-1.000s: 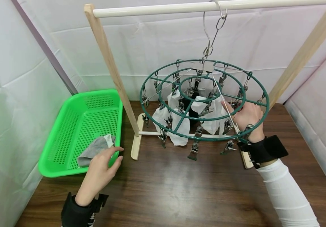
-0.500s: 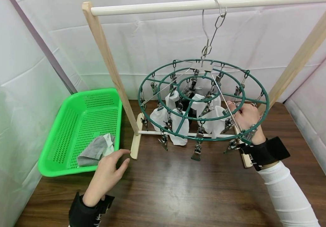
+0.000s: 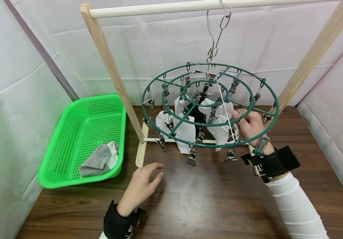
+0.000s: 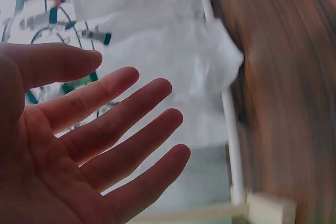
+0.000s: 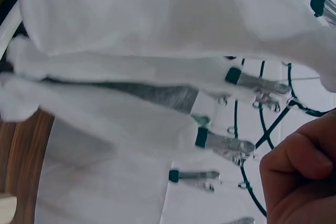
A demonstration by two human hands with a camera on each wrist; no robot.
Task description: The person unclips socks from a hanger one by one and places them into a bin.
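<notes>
Socks are hanging off the metal clips of a round green clip hanger, which is dangling by a hook from the white rail of a wooden rack. The right hand is reaching up into the hanger's right side, fingers curled in around a clip next to the middle ring, right beside the nearest white sock. From the right wrist view the knuckles are bunched up just beside the clips and white fabric, but I can't really tell if it's squeezing the clip or only touching it.

The left hand is hovering over the dark wooden table, palm down, fingers spread and relaxed, holding nothing; the left wrist view is showing the open palm with the socks blurry beyond the fingertips. It's sitting just below and in front of the hanger's left edge.

Off to the left of that hand, a green plastic basket is holding a grey sock, well apart from the fingers.
</notes>
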